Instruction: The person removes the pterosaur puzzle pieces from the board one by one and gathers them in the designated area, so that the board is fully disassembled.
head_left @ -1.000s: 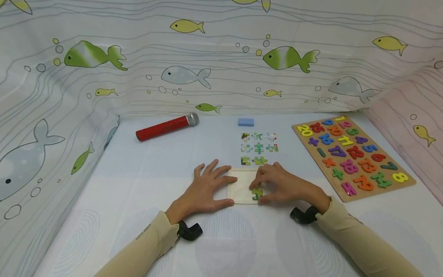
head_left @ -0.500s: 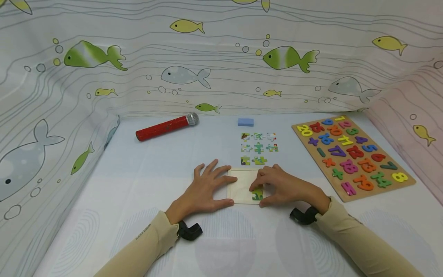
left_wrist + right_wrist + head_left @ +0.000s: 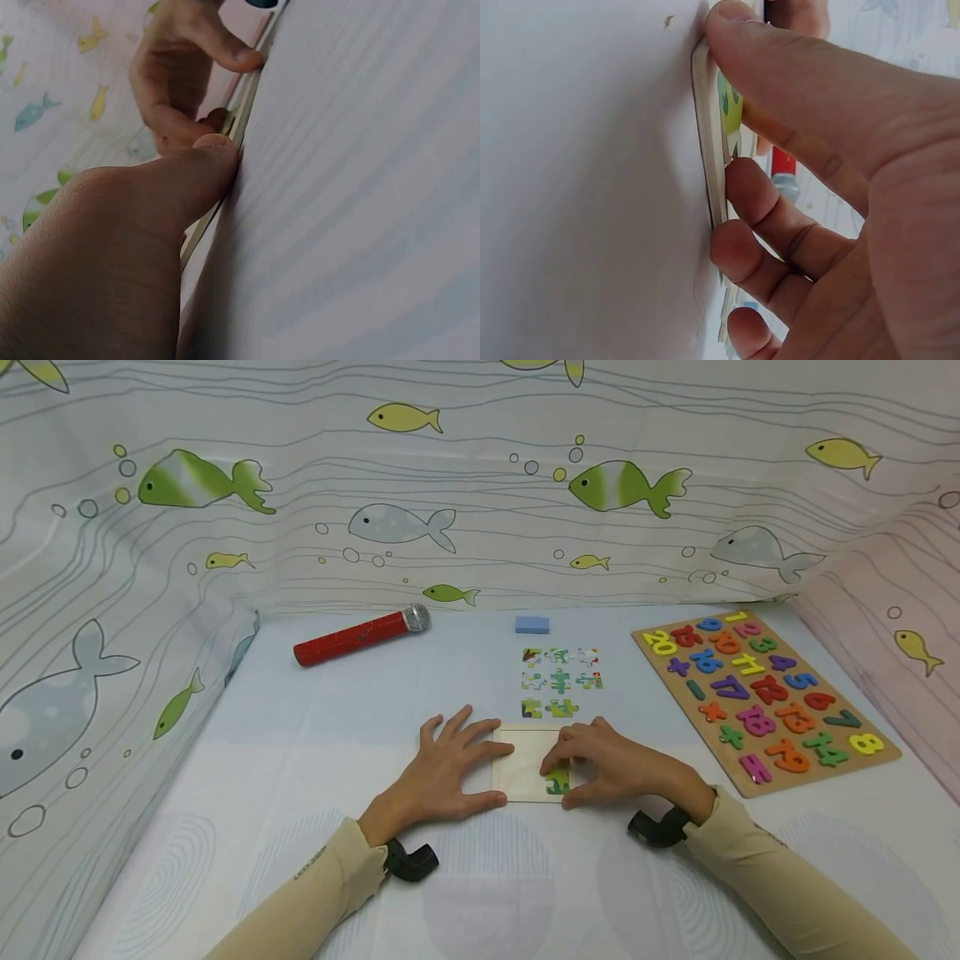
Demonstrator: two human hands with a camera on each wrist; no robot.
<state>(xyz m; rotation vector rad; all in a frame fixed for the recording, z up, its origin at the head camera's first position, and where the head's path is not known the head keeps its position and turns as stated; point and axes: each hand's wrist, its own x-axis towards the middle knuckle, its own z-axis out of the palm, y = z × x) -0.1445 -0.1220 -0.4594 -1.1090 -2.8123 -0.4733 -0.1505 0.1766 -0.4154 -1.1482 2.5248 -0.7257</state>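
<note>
A shallow pale wooden puzzle tray [image 3: 521,777] lies in front of me in the head view. One green jigsaw piece [image 3: 557,783] sits at its near right corner, partly hidden by fingers. My right hand [image 3: 611,762] has its fingers bent over this piece, and its thumb touches the tray's near right corner, so the piece is held between them. My left hand [image 3: 446,768] lies spread at the tray's left side, its thumb and fingertips touching the frame. Both thumbs appear by the tray's edge in the left wrist view. Several loose jigsaw pieces [image 3: 560,681] lie in rows beyond the tray.
A red microphone [image 3: 352,639] lies at the back left. Behind the loose pieces is a small blue block [image 3: 532,625]. A number puzzle board [image 3: 701,727] with colourful digits stands to the right. Fish-printed curtains [image 3: 487,485] bound the table [image 3: 337,710] at back and sides.
My right thumb has shifted slightly right and down, to the tray's corner, and more of the green piece shows. The left hand has stayed put.
</note>
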